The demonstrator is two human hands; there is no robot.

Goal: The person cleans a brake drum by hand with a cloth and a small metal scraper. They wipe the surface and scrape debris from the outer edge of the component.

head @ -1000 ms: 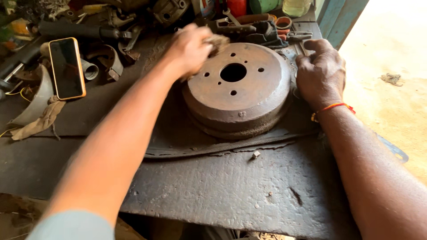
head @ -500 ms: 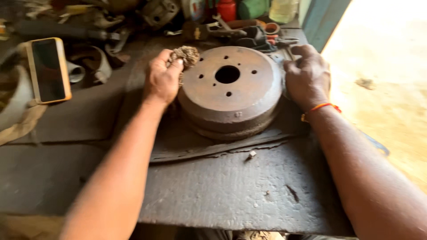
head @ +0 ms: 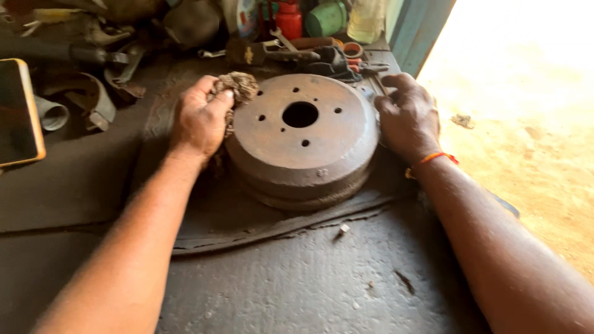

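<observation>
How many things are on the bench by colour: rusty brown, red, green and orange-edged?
Rusty brown: 1, the brake drum between the left hand and right hand
Red: 1, the red bottle
Green: 1, the green cup
Orange-edged: 1, the phone
Total: 4

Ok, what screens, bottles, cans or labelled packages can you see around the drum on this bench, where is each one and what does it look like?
Phone: far left edge of the bench, flat, dark screen, orange case.
Red bottle: back of the bench behind the brake drum, small, red.
Green container: right of the red bottle, round, lying tilted.
Pale bottle: back right by the blue frame, clear yellowish.
Labelled container: left of the red bottle, partly hidden, coloured label.
</observation>
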